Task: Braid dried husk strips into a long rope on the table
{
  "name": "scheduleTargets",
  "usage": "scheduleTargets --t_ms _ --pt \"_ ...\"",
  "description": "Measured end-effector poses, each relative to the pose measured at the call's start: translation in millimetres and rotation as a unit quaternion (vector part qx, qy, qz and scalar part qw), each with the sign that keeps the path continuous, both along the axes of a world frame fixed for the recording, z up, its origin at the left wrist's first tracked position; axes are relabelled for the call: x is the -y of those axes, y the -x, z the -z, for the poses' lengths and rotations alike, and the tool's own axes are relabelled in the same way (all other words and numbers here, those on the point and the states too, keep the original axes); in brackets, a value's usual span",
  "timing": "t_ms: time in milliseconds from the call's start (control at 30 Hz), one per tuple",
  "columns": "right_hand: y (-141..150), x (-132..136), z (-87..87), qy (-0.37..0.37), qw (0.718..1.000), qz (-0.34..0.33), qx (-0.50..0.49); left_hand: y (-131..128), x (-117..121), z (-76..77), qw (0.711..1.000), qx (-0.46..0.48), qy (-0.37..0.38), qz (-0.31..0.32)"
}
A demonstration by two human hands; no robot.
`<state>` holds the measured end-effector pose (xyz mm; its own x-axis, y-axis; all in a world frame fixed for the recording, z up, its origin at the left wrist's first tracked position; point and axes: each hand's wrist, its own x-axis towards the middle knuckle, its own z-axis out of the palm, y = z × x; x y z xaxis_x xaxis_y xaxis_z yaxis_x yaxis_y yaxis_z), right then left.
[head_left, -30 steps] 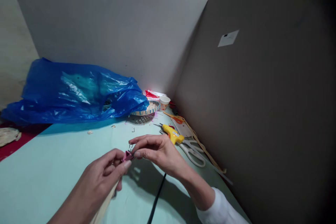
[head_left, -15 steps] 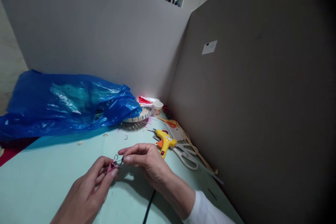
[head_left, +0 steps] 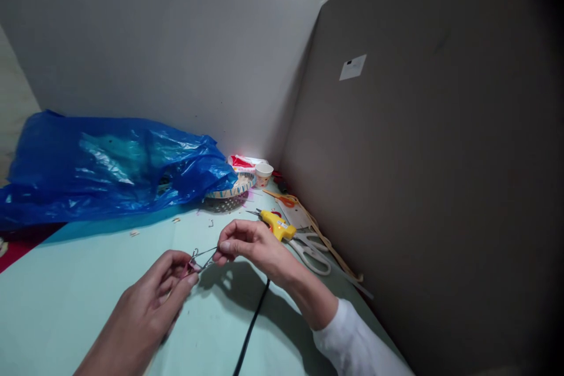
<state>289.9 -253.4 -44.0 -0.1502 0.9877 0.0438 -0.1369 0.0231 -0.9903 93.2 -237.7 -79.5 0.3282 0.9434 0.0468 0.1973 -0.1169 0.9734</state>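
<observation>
My left hand (head_left: pixel 154 299) pinches a small pink piece (head_left: pixel 189 270) between thumb and fingers. A little silver metal hook (head_left: pixel 194 254) sticks up from its top. Thin dark cord (head_left: pixel 206 252) runs from the hook to my right hand (head_left: pixel 242 247), whose thumb and forefinger are closed on it. Two strands of the cord spread apart between the hands. Both hands hover low over the pale green tabletop (head_left: pixel 101 299). How the cord is fixed at the hook is too small to tell.
Beyond my right hand lie a yellow glue gun (head_left: pixel 279 225), white-handled scissors (head_left: pixel 311 258) and orange-handled scissors (head_left: pixel 286 201). A black cable (head_left: pixel 253 329) crosses the table. Behind are a blue plastic bag (head_left: pixel 118 164), a woven basket (head_left: pixel 238 189) and a paper cup (head_left: pixel 263 175). Grey partitions (head_left: pixel 176 53) enclose the table.
My right hand has moved up and to the right, away from the left, drawing the dark cord out between them. My left hand still grips the pink piece.
</observation>
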Motion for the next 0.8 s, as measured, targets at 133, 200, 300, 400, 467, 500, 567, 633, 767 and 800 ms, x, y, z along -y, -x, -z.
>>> scheduleTargets --t_ms 133,200,300,400,467,500,567,633,767,800 --pt "1 -12 9.4 -0.011 0.998 0.056 0.010 -6 -4 2.7 0.995 0.047 0.081 0.032" --pt "1 -25 15.5 -0.010 0.993 0.095 0.068 -8 -8 5.2 0.992 0.065 0.101 0.036" --pt "-1 -50 21.2 -0.012 0.974 0.124 0.191 -9 -18 11.4 0.981 0.098 0.163 0.025" --pt "-2 -73 19.3 -0.028 0.953 0.134 0.271 -10 -31 17.0 0.965 0.138 0.221 0.013" --pt "0 -84 14.6 -0.050 0.933 0.135 0.331 -11 -40 17.8 0.962 0.148 0.229 0.010" --pt "1 -88 12.1 -0.061 0.920 0.136 0.363 -12 -43 17.2 0.963 0.146 0.227 0.007" --pt "6 -95 8.6 -0.075 0.893 0.138 0.422 -15 -50 14.3 0.967 0.134 0.217 -0.005" --pt "10 -100 8.5 -0.077 0.866 0.143 0.473 -18 -54 10.7 0.971 0.122 0.207 -0.012" --pt "11 -109 15.3 -0.062 0.828 0.138 0.540 -21 -58 6.4 0.973 0.105 0.204 -0.003" --pt "10 -110 17.0 -0.060 0.822 0.132 0.550 -21 -58 6.0 0.974 0.100 0.206 0.001"
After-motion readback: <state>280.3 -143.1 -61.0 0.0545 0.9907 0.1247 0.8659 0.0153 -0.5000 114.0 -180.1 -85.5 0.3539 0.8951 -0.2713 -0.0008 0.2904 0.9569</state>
